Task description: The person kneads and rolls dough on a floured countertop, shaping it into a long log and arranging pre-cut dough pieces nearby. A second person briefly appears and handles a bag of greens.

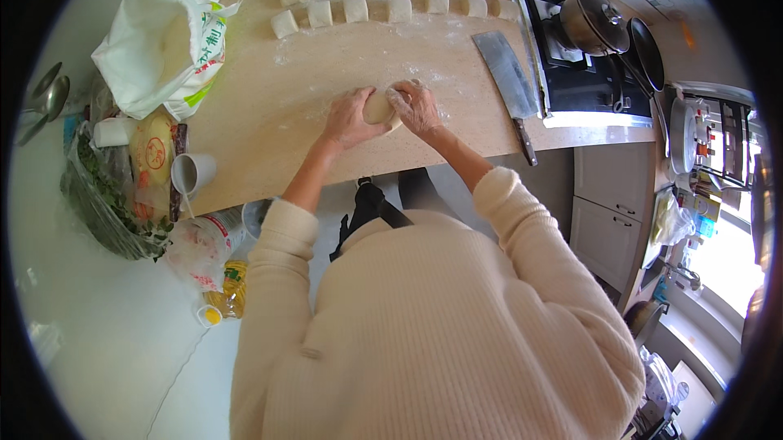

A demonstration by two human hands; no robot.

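Note:
Between my two hands lies a rounded lump of pale dough [377, 110] on the floured countertop [257, 103]. My left hand [352, 119] cups its left side, with the thumb along the near edge. From the right, my right hand [417, 106] grips the dough with bent, flour-dusted fingers, which hide part of it. Beyond the hands, two rows of cut dough pieces [355, 9] run along the far side of the counter. To the right rests a cleaver [505, 76], its dark handle reaching over the counter's front edge.
A gas stove [596, 88] at the right bears a lidded pot [590, 21] and a black frying pan [646, 54]. On the left stand an open white flour bag [144, 48], a white cup [192, 172] and bagged greens [110, 195]. An oil bottle [232, 290] is lower down.

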